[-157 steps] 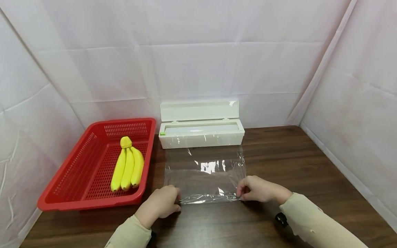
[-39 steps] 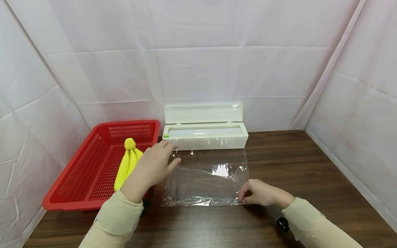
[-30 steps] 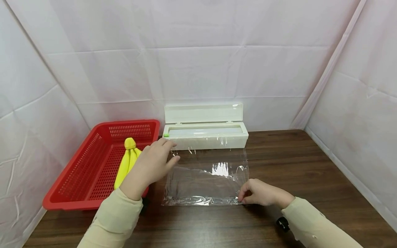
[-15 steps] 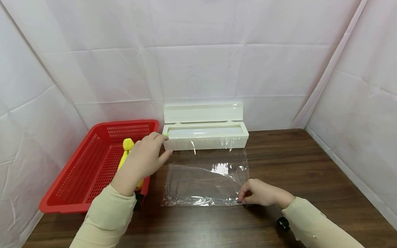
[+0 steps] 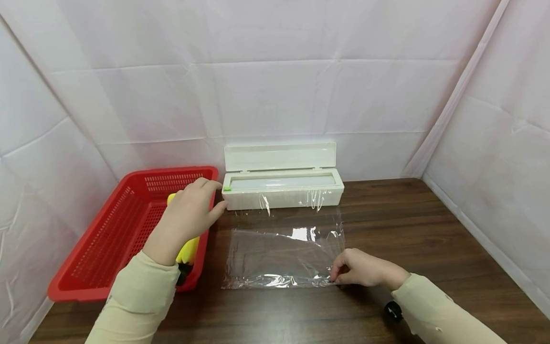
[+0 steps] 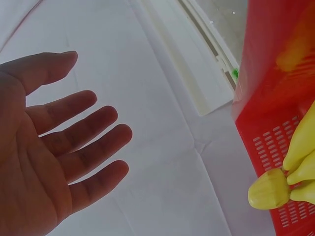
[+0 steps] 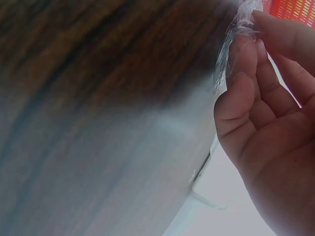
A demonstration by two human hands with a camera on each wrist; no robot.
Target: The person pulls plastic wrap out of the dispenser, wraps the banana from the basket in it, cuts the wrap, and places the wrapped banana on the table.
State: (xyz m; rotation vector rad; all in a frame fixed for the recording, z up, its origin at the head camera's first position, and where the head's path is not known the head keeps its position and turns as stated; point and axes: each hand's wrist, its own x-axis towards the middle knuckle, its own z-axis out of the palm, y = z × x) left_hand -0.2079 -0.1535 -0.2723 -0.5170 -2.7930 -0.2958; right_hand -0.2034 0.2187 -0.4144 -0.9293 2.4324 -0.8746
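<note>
Looks like the dispensing step: clear film (image 5: 266, 253) lies drawn out at 6 o'clock of the white box (image 5: 283, 189), right hand (image 5: 361, 268) pinching its 4 o'clock corner. Left hand (image 5: 185, 217)'s fingers are apart, holding nothing. Next move probably calls for a steady pinch plus the green tab (image 5: 227, 188). Count: one box, one sheet, one tab, one red basket (image 5: 103, 234) at 9 o'clock, three bananas (image 6: 300, 169).

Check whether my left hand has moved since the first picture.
Yes. Against the white box, your left hand has gone forward and left, from the near edge of the plastic wrap to near the box's left end.
</note>
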